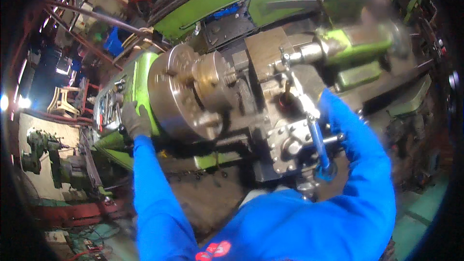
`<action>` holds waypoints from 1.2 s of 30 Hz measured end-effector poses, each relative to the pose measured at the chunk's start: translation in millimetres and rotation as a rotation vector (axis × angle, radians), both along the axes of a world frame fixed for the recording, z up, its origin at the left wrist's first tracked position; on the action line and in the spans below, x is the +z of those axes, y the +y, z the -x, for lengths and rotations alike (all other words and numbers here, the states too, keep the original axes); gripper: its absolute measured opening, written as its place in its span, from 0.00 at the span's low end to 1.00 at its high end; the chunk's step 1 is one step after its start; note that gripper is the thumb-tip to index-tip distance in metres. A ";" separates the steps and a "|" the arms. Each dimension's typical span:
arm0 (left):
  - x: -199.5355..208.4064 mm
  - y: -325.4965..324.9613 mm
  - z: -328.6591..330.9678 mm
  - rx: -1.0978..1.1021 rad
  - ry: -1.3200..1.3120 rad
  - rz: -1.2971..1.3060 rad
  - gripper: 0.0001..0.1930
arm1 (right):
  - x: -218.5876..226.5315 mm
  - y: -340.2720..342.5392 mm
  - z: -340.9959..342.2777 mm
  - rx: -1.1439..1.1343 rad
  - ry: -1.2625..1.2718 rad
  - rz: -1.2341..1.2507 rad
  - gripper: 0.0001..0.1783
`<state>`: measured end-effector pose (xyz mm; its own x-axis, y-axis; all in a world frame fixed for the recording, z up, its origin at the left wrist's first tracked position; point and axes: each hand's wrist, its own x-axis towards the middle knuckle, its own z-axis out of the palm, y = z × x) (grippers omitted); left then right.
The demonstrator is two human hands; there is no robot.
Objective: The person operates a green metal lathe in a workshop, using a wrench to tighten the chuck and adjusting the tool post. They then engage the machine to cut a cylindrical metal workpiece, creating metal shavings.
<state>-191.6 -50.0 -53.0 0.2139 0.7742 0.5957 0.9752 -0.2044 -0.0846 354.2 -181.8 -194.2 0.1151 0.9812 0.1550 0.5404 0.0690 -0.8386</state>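
Note:
My left hand [137, 120], in a grey glove, lies on the green headstock [141, 79] of a lathe, thumb apart from the fingers. Beside it is a black-knobbed lever [123, 129]. To its right stands the large steel chuck [166, 94], with a round stepped metal workpiece [212, 77] in its jaws; both look smeared. My right hand [309, 79], gloved and blurred, reaches over the tool post area, close to a shiny metal bar [305, 99]. Its fingers do not show clearly. Below it are the bolted carriage plate [289, 146] and a blue-handled lever [319, 145].
Several hand tools [111, 111] lie on top of the headstock at left. The green tailstock [357, 46] stands at right. Behind the lathe is another green machine bed [193, 19]. A wooden stool-like frame [63, 104] and another machine [43, 150] are at far left.

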 end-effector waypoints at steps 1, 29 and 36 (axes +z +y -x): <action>-0.5 -0.7 2.5 -0.009 0.019 -0.019 0.14 | 4.0 6.5 9.1 0.010 0.044 -0.077 0.11; -19.2 7.4 21.1 0.044 0.075 -0.017 0.18 | 61.3 31.4 73.7 -0.146 -0.183 0.190 0.24; -16.1 4.1 19.4 0.031 0.070 -0.011 0.17 | 83.7 31.8 75.5 -0.030 -0.095 0.004 0.30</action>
